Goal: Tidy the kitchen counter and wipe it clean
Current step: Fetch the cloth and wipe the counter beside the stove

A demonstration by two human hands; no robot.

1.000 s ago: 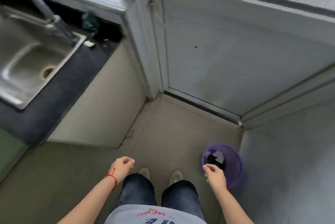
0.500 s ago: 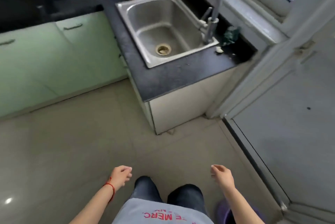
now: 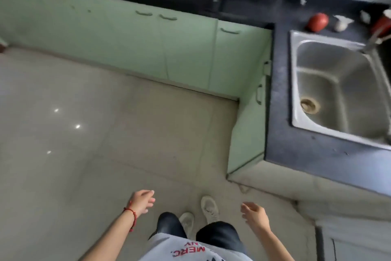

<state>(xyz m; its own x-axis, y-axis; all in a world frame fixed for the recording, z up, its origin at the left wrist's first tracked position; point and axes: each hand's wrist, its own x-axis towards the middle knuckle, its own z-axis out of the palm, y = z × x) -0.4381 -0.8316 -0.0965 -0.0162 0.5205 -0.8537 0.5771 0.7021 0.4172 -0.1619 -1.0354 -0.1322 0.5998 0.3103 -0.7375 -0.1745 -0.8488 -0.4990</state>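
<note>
One dark speckled counter [image 3: 281,138] holds a steel sink [image 3: 296,83], blurred.

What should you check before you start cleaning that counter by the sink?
1. Hands free: ok. The left hand and the right hand hold nothing, fingers loosely curled.
2. Wiping cloth ready: not ok. Neither hand has one, and no cloth shows anywhere.
3. Things left on the counter: not ok. A red round fruit and a small white item sit behind the sink.
4. Sink basin empty: ok, only the drain shows.
5. Close enough to reach: cannot tell; the hands hang over the floor, apart from the counter.
</note>
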